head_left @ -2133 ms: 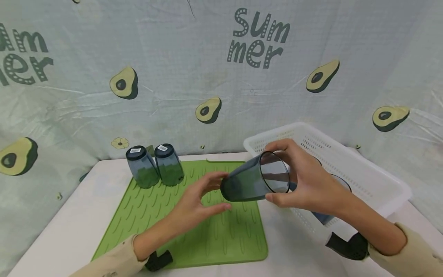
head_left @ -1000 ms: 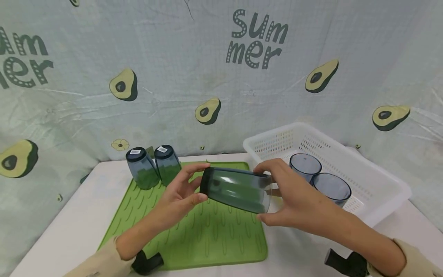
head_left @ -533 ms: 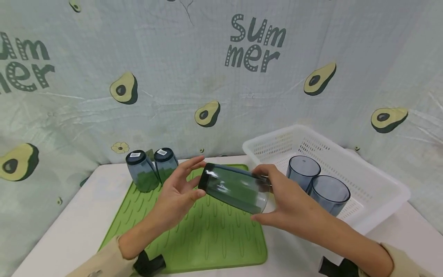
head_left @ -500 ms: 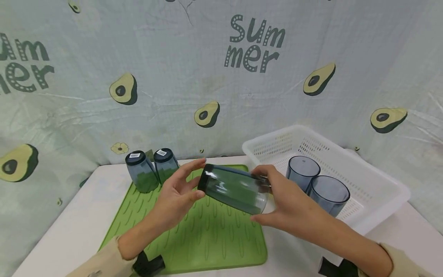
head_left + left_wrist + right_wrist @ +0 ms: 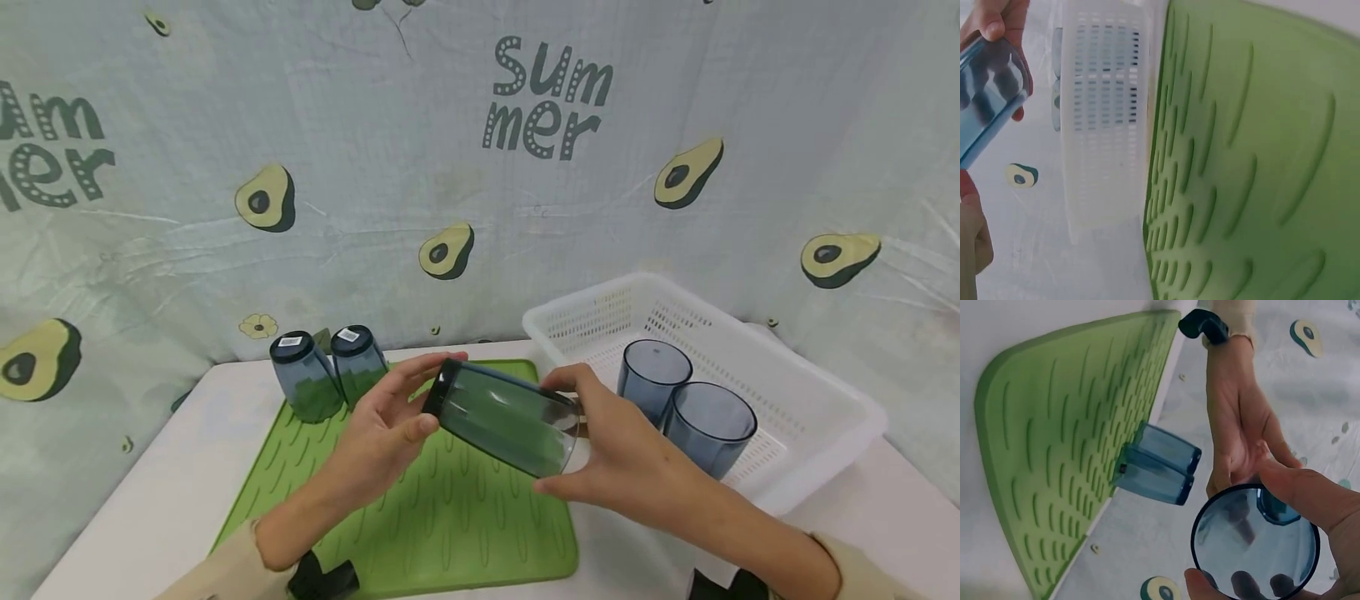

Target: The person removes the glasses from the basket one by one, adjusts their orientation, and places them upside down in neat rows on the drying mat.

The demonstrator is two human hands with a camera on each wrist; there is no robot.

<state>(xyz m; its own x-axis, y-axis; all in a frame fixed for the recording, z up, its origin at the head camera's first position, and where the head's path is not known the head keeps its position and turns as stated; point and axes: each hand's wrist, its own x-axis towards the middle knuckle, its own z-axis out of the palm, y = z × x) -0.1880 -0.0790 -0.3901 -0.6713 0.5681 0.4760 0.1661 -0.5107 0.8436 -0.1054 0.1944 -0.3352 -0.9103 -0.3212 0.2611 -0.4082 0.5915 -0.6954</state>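
A clear blue-grey drinking glass point(image 5: 502, 417) lies tilted in mid-air above the green drying mat point(image 5: 457, 533), base up to the left, mouth down to the right. My left hand point(image 5: 386, 429) pinches its dark base between thumb and fingers. My right hand point(image 5: 622, 450) grips it near the mouth, fingers behind and thumb below. In the right wrist view, the glass's round mouth point(image 5: 1254, 537) faces the camera, the right fingers showing through. The left wrist view shows the glass side point(image 5: 985, 94) between both hands.
Two upside-down glasses point(image 5: 303, 379) with labels on their bases stand at the mat's far left corner. To the right, a white perforated basket point(image 5: 577, 325) holds two upright glasses point(image 5: 708, 429). A patterned cloth point(image 5: 360, 125) hangs behind the white table point(image 5: 150, 475).
The glass has come left, out from the basket side. My left hand, earlier reaching beside it, now holds its base. Over the last half second it has tilted slightly more, mouth downward.
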